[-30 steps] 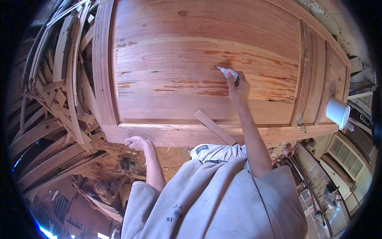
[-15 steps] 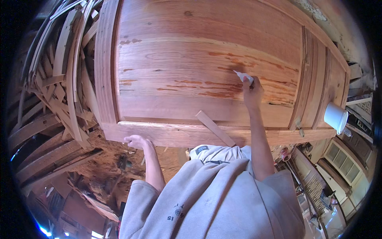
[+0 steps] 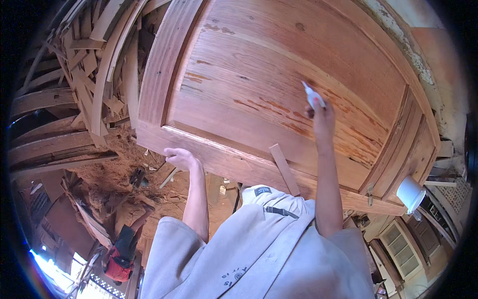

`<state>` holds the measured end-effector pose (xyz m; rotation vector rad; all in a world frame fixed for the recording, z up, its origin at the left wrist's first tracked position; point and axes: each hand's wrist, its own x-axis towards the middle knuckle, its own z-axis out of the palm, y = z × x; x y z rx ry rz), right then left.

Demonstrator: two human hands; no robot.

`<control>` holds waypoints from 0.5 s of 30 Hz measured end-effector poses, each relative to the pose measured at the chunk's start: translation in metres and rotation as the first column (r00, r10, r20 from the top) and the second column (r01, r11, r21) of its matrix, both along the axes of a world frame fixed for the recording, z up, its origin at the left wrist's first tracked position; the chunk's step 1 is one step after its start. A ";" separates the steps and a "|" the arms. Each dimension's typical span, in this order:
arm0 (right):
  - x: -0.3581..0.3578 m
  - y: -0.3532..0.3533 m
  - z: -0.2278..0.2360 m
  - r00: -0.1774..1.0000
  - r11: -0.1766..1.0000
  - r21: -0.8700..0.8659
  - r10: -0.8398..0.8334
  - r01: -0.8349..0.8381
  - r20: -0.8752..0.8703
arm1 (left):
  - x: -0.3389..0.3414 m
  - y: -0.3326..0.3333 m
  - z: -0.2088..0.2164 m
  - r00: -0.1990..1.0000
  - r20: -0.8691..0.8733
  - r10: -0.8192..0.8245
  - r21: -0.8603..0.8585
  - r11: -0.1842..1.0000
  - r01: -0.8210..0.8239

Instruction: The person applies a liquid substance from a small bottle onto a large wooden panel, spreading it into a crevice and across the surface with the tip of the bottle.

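A large reddish-brown wooden panel door lies flat in front of me, with brown wet-looking streaks along the grain of its middle board. My right hand is closed round a small white squeeze bottle held over the streaks. The bottle's thin nozzle points away from me, toward the far side of the board. At the near left edge of the door is my left hand, its fingers stretched out and nothing in them. I cannot tell whether it touches the edge.
A short wooden strip lies across the door's near rail. On the right corner stands a white tub. Scrap boards are heaped at the left, above sawdust-covered ground. A person in red is at the lower left.
The view has swung, so the door appears tilted. The bottle's nozzle now points more steeply away from me. A person in red has come into view at the lower left.
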<state>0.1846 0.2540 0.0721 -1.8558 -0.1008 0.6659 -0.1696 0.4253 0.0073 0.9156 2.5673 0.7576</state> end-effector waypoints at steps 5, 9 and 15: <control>-0.009 0.065 -0.023 0.997 0.994 0.073 0.075 -0.076 0.022 | 0.015 0.000 0.004 0.998 0.057 0.030 -0.004 1.000 -0.029; -0.006 0.101 -0.025 0.964 0.981 -0.038 0.192 -0.188 0.183 | 0.022 0.002 0.013 0.999 0.043 0.024 -0.042 0.999 -0.022; -0.020 0.121 -0.025 0.981 0.988 -0.052 0.148 -0.143 0.127 | 0.019 0.006 0.017 0.995 0.050 0.083 -0.107 0.991 -0.077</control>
